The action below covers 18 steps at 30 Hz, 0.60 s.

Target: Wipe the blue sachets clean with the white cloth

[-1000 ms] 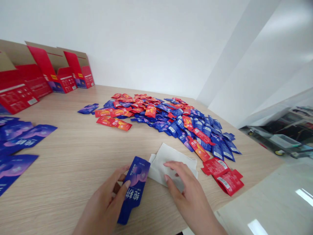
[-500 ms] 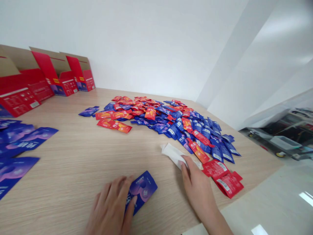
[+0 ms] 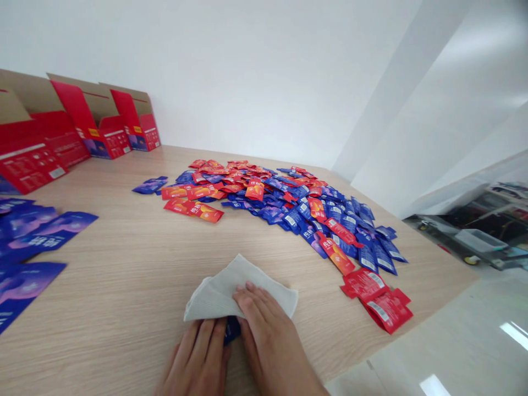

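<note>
A white cloth (image 3: 225,286) is spread over the near middle of the table, covering most of a blue sachet (image 3: 232,330). Only a small part of that sachet shows between my hands. My right hand (image 3: 268,335) lies on the cloth, fingers together, gripping and pressing it down. At the sachet's left side is my left hand (image 3: 198,352), holding it, with fingertips tucked beneath the cloth's near edge.
A heap of red and blue sachets (image 3: 272,198) spreads across the back and right of the wooden table (image 3: 136,264). More blue sachets (image 3: 37,234) lie at the left. Several red open boxes (image 3: 109,135) stand along the wall. A wheeled cart (image 3: 470,242) is beyond the right edge.
My right hand has brought the cloth leftward from beside the heap onto the blue sachet, and the cloth has opened out. My left hand has stayed at the sachet.
</note>
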Each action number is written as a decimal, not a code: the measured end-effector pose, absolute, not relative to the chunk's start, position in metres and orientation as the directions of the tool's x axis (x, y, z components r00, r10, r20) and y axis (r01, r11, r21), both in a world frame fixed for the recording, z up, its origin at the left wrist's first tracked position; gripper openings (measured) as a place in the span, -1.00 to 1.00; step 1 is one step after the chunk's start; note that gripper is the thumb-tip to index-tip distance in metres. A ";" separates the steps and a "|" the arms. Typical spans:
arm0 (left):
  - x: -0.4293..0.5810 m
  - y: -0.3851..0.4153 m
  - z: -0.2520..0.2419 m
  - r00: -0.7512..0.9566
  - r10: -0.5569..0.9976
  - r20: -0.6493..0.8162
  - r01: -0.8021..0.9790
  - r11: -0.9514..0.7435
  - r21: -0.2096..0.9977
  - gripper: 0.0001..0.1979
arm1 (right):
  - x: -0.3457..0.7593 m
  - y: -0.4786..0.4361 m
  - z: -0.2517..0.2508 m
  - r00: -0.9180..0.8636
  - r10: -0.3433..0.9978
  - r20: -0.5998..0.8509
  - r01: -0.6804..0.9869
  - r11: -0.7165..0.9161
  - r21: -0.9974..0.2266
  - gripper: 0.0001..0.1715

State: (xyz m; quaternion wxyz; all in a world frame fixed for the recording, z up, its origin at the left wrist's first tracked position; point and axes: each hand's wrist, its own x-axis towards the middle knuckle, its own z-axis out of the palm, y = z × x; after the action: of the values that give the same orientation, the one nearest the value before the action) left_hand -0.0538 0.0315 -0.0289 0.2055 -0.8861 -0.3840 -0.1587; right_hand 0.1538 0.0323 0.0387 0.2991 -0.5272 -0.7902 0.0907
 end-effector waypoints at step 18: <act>-0.025 0.036 -0.036 0.609 0.542 0.580 0.761 -0.607 -0.232 -0.37 | 0.155 0.027 0.031 -0.204 0.803 0.559 0.787 0.474 -0.394 -0.45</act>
State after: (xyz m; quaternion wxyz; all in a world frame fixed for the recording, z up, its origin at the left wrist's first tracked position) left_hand -0.0251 0.0363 -0.0357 0.2350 -0.8655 -0.3762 -0.2327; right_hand 0.1547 0.0272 0.0311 0.3677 -0.5125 -0.7759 0.0110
